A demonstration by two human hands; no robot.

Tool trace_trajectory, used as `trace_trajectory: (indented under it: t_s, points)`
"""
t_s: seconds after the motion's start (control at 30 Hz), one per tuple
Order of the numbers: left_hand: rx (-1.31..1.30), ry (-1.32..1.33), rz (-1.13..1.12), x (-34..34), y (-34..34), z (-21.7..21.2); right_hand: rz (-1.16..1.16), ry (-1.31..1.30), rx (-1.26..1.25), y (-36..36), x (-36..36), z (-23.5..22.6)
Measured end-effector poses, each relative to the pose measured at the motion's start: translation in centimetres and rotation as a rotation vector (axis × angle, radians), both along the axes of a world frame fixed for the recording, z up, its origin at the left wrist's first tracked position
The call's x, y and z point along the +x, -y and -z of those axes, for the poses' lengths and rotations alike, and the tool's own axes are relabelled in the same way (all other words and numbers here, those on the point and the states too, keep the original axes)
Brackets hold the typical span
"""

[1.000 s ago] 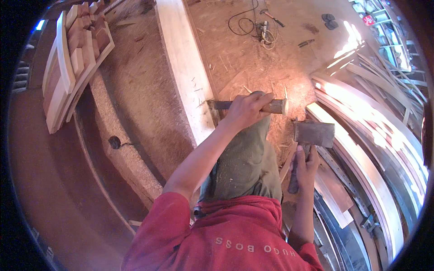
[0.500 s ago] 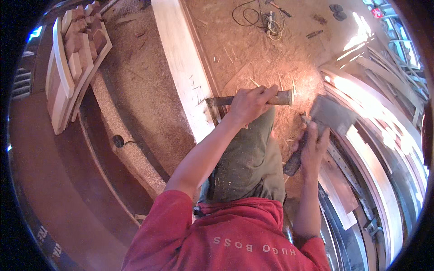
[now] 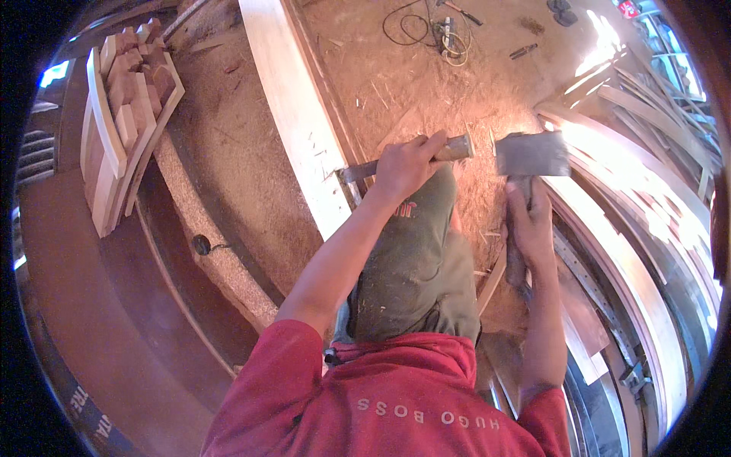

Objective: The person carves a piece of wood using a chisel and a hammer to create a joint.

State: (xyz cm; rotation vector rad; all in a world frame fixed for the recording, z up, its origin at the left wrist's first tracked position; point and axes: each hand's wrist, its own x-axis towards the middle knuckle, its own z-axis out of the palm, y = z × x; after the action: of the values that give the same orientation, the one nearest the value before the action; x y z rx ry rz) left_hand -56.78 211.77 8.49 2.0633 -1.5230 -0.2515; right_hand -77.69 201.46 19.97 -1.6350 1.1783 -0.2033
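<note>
My left hand [image 3: 405, 169] is wrapped round the handle of a chisel [image 3: 459, 147], which lies nearly level across my view. The chisel's dark blade end meets a long pale timber beam [image 3: 308, 145] at a cut near some pencil marks. In my right hand [image 3: 531, 213] is a mallet [image 3: 533, 154] with a blocky grey head, held by its handle. The mallet head stands to the right of the chisel's butt end, with a small gap between them. Some of the chisel is hidden behind my left fingers.
Curved wooden pieces [image 3: 126, 129] are stacked at the far left beside a brown board [image 3: 84, 305]. Long timber strips [image 3: 624, 282] lie along the right. A hammer [image 3: 463, 13], a cable [image 3: 407, 23] and pliers [image 3: 523, 51] rest on the dusty floor ahead.
The mallet has swung leftward and up toward the chisel's butt, its head turning more level. The chisel's butt end has tilted slightly up and left; both hands keep their holds.
</note>
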Motion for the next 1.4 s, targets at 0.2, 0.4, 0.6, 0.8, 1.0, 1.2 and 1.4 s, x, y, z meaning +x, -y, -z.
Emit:
trace_trajectory:
  t_s: [0.2,0.4,0.6,0.8,1.0,1.2,1.4]
  points:
    - [0.038,0.000,-0.066,0.0,0.1,-0.1,-0.195,-0.091,0.057,1.4,0.9,-0.2]
    - [0.097,0.010,-0.078,0.1,0.2,-0.3,-0.059,-0.086,-0.089,1.6,1.3,2.1]
    - [0.073,-0.027,-0.130,0.1,0.1,-0.1,0.150,0.109,0.073,1.2,2.0,2.2]
    - [0.141,-0.055,-0.178,0.9,0.4,-1.9,-0.097,0.050,0.130,1.4,1.6,-1.0]
    - [0.187,-0.051,-0.199,1.5,0.3,-9.8,0.140,0.098,0.182,-0.6,-1.0,-3.7]
    - [0.113,-0.090,-0.111,-1.8,-0.4,-3.7,0.231,0.083,0.213,-1.8,-4.3,-1.5]
    - [-0.008,-0.066,-0.163,0.5,-0.1,-1.7,0.201,0.118,0.153,-2.3,-5.4,0.4]
